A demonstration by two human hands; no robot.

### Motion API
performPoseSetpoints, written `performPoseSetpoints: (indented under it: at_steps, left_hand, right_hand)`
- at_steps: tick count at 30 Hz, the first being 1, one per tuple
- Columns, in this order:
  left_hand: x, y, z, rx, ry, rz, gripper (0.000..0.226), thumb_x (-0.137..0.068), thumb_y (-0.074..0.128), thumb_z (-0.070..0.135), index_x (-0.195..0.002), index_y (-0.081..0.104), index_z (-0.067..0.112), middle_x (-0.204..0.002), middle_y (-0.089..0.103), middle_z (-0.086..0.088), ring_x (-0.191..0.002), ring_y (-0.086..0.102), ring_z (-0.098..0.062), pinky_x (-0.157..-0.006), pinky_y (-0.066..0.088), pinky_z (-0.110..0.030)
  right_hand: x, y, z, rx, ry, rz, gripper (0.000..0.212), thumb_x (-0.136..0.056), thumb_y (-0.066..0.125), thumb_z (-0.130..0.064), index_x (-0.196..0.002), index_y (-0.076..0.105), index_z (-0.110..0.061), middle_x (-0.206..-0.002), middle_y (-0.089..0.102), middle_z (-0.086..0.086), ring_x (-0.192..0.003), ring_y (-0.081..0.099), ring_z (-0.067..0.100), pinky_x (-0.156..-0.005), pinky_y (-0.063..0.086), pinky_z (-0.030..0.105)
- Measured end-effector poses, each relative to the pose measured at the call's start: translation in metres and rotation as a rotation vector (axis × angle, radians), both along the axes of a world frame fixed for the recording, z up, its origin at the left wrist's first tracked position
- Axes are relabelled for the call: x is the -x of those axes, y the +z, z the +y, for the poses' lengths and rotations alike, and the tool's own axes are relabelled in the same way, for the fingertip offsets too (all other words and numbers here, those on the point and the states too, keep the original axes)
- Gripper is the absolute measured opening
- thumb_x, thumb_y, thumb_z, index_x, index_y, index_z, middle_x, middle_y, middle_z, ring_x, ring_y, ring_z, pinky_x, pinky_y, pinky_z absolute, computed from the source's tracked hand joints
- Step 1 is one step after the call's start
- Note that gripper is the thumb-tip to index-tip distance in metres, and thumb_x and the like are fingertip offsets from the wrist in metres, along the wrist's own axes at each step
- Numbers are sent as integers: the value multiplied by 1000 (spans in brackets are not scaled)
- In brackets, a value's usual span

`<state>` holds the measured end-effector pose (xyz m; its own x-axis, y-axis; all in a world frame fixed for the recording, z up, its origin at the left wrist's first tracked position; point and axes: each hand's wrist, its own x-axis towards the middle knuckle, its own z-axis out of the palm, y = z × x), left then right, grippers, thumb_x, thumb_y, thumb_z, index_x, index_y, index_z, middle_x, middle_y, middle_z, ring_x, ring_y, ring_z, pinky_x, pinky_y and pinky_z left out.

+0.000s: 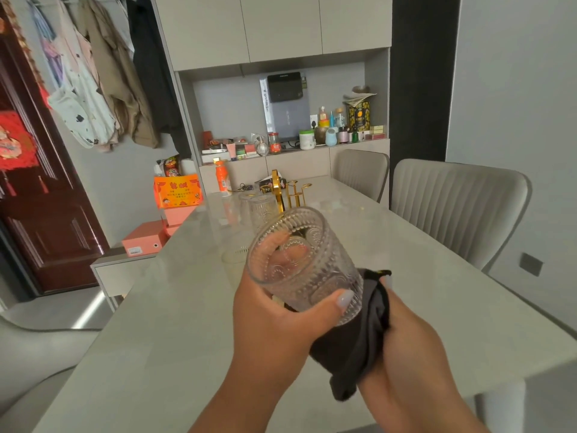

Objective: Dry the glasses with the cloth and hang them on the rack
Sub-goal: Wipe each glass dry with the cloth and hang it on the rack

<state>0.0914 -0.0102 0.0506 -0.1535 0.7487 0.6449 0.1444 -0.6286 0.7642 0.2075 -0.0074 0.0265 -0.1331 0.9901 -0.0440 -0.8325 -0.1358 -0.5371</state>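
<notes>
Stretching away from the camera, a long pale table [406, 276] fills most of the view, with two grey ribbed chairs [452, 201] along its right side and a cabinet niche [237, 98] crowded with bottles and jars behind it. Above the near half of the table the left hand [274, 320] grips an embossed glass [303, 264] tilted on its side, mouth toward the camera — thumb across the lower wall, fingers curled round the far side and visible through the glass. The right hand [402, 348] clutches a dark cloth [359, 342] bunched against the base of the glass, fingers wrapped round the fabric. Farther back on the table stand more clear glasses [262, 207], and just behind them the gold rack [285, 189]; whether they touch it is unclear. An orange bottle [223, 181] stands at the far left edge. Beside the table sits an orange box [178, 190] printed with red characters — too blurred to read.
</notes>
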Motion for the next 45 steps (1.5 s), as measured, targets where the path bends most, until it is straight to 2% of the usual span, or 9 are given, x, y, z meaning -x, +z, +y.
performPoseSetpoints:
  at_steps: [3, 8, 12, 17, 20, 23, 31, 37, 45]
  left_hand:
    - [6, 2, 5, 28, 44, 0, 74, -45, 84, 42, -114, 61, 30, -107, 73, 8, -103, 67, -2, -80, 52, -12]
    - [31, 3, 13, 249, 78, 26, 85, -41, 93, 39, -116, 56, 31, -103, 71, 15, -92, 66, 8, -64, 49, -4]
    - [40, -4, 9, 491, -27, 131, 84, -30, 84, 43, -109, 57, 28, -101, 73, 7, -92, 70, -8, -71, 55, -24]
    - [34, -3, 2, 693, -490, 62, 58, -43, 77, 30, -100, 73, 18, -98, 76, -9, -91, 71, -23, -77, 55, -34]
    - [33, -1, 6, 776, -634, -40, 61, -54, 78, 28, -110, 71, 3, -116, 64, -32, -100, 62, -37, -94, 47, -48]
    - [30, -6, 7, 873, -700, -203, 70, -40, 91, 28, -104, 74, 4, -107, 70, -24, -94, 66, -33, -88, 53, -45]
    - [18, -4, 5, 785, -418, -454, 76, -47, 92, 1, -114, 57, 2, -105, 73, -21, -87, 71, -38, -71, 61, -49]
    - [34, 3, 20, 556, -257, -415, 60, -46, 80, 21, -104, 67, 10, -99, 76, -13, -83, 73, -29, -77, 59, -42]
    - [71, 45, 67, 412, -36, -306, 67, -54, 76, 26, -119, 66, 16, -87, 77, 3, -80, 71, -20, -77, 57, -35]
  right_hand:
    - [2, -5, -2, 48, -9, -26, 51, -82, 51, -40, -117, 64, -4, -112, 68, 23, -99, 67, 40, -89, 50, 52]
    - [-14, 1, 0, -45, -222, -183, 30, -87, 52, -32, -100, 65, -8, -83, 76, 9, -80, 69, 34, -62, 59, 33]
    - [-26, 19, -4, -350, -277, -285, 72, -55, 71, -53, -116, 63, -15, -110, 73, 6, -105, 68, 22, -90, 54, 42]
    - [-15, 20, -6, -449, -311, -658, 22, -86, 55, -48, -91, 65, -30, -63, 66, -14, -50, 55, -3, -45, 39, 10]
    - [-8, 15, -3, -469, -388, -788, 25, -84, 47, -52, -78, 60, -32, -56, 58, -10, -46, 49, 0, -42, 36, 11]
    - [-3, 10, 7, -412, -593, -877, 33, -81, 42, -60, -73, 55, -30, -52, 51, -9, -46, 42, 3, -41, 35, 19]
    - [3, 22, 20, -358, -913, -856, 27, -83, 35, -50, -72, 44, -26, -60, 53, -29, -57, 49, -6, -50, 38, 6]
    - [6, 22, 39, -208, -749, -668, 37, -94, 36, -57, -78, 55, -29, -71, 61, -7, -68, 56, 17, -63, 50, 36]
    - [7, 40, 68, -20, -446, -302, 33, -96, 40, -51, -103, 65, -31, -100, 70, -7, -99, 64, 16, -91, 49, 40]
